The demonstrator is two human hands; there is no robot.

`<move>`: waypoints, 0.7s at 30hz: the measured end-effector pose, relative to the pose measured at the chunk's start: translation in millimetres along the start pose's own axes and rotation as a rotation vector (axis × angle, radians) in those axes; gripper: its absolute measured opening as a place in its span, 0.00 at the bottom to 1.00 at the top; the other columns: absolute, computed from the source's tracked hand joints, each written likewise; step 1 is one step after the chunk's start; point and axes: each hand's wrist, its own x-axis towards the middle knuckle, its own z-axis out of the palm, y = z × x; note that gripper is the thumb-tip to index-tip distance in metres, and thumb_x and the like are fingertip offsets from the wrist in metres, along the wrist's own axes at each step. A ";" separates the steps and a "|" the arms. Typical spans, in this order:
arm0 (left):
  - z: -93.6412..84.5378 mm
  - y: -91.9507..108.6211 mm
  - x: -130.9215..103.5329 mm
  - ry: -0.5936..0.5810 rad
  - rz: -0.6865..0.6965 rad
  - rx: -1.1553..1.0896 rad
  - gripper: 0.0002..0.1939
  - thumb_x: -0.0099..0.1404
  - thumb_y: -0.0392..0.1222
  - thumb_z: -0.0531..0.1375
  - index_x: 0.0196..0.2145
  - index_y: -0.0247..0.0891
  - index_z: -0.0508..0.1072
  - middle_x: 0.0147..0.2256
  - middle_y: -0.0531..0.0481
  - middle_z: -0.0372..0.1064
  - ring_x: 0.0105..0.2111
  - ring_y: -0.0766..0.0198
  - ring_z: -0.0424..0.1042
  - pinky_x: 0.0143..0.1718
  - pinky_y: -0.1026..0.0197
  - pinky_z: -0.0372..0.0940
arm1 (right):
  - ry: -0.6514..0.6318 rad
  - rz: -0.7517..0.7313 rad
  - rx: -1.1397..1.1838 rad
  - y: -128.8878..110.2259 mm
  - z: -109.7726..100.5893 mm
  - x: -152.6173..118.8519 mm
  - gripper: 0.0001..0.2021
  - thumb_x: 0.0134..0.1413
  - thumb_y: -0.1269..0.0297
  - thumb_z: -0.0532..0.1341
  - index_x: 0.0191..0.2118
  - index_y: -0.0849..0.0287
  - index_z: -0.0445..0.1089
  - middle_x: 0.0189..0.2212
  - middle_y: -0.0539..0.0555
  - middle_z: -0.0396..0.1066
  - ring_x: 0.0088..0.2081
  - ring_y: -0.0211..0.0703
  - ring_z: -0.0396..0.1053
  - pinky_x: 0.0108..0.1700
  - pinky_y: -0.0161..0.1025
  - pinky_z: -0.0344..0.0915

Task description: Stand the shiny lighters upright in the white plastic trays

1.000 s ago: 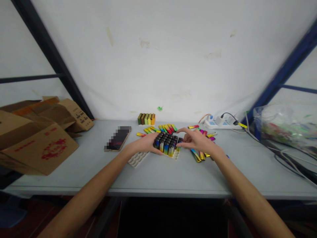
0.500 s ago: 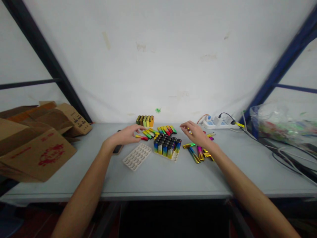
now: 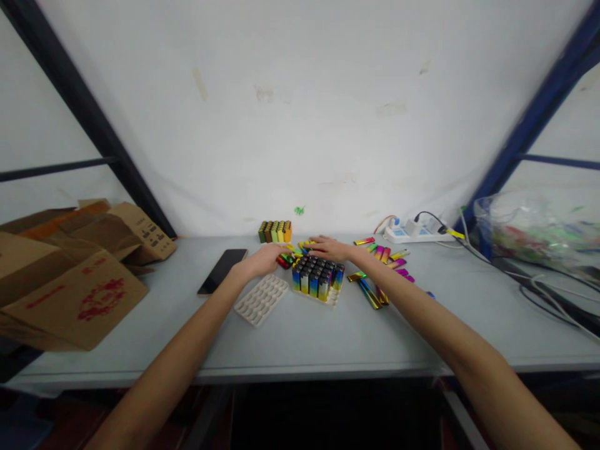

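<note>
My left hand [image 3: 268, 259] reaches in beside a loose group of coloured lighters [image 3: 284, 260], its fingers stretched out against them. From the other side my right hand [image 3: 329, 248] lies with flat, extended fingers over the same group, which it partly covers. Just in front, upright lighters with black tops and blue-yellow bodies [image 3: 313, 284] stand packed in a pale moulded tray [image 3: 332, 299]. Its near right corner shows bare pockets. A second, bare moulded tray [image 3: 261, 300] lies to the left of it, under my left wrist.
Shiny coloured lighters or sleeves [image 3: 370, 294] are scattered on the right. A block of yellow-green lighters [image 3: 275, 232] stands by the wall. There is a phone [image 3: 222, 271], cardboard boxes [image 3: 79, 294], a power strip [image 3: 412, 233], cables [image 3: 534, 281] and a plastic bag [image 3: 534, 228].
Both hands have moved inward toward each other, behind the filled tray. The row of coloured lighters there is now bunched and mostly covered. More of the phone shows.
</note>
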 end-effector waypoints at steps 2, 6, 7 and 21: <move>-1.1 3.4 5.9 0.000 0.016 -0.006 0.32 0.55 0.23 0.55 0.56 0.40 0.77 0.57 0.45 0.75 0.58 0.52 0.72 0.63 0.55 0.61 | 0.035 -0.013 0.013 0.8 5.7 -4.5 0.27 0.72 0.50 0.51 0.69 0.56 0.63 0.68 0.64 0.61 0.68 0.56 0.59 0.70 0.54 0.53; -0.1 12.8 18.8 0.001 0.068 -0.047 0.30 0.57 0.24 0.57 0.55 0.39 0.77 0.56 0.44 0.76 0.57 0.53 0.73 0.62 0.56 0.62 | 0.096 0.007 -0.005 1.7 5.5 -27.7 0.25 0.71 0.52 0.53 0.67 0.54 0.65 0.64 0.64 0.66 0.63 0.56 0.66 0.66 0.53 0.60; 0.8 15.5 22.5 0.005 0.086 -0.072 0.29 0.57 0.25 0.57 0.54 0.39 0.78 0.55 0.44 0.76 0.56 0.53 0.74 0.61 0.56 0.63 | 0.098 0.020 -0.011 1.1 3.5 -34.8 0.25 0.71 0.52 0.53 0.67 0.54 0.65 0.63 0.63 0.68 0.62 0.55 0.67 0.65 0.53 0.61; 10.3 13.8 31.4 0.080 0.128 -0.249 0.30 0.60 0.27 0.53 0.59 0.37 0.72 0.60 0.43 0.71 0.58 0.57 0.71 0.62 0.55 0.63 | 0.168 0.118 0.076 -8.3 -22.7 -97.3 0.25 0.72 0.51 0.51 0.63 0.59 0.69 0.60 0.64 0.71 0.60 0.53 0.70 0.64 0.51 0.63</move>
